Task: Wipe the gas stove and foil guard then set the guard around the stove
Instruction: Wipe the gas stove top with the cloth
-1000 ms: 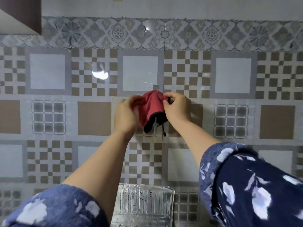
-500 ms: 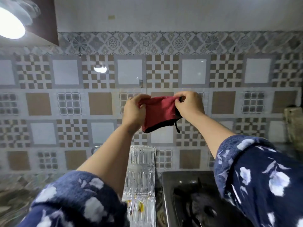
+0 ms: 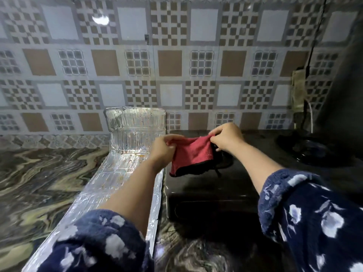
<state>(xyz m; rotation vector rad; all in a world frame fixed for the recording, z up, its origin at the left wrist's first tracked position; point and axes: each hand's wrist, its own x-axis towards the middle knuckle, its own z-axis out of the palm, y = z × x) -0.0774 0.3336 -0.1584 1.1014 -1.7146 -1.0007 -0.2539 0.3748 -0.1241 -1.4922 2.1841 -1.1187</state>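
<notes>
Navy fleece sleeves point(image 3: 314, 218) with white floral print, pushed up, bare forearms

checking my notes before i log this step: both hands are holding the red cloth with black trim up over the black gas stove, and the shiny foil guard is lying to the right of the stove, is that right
Not quite. The head view shows the shiny foil guard lying to the left of the black gas stove, not the right. The rest holds: the left hand and right hand both pinch the red cloth with black trim above the stove.
</notes>
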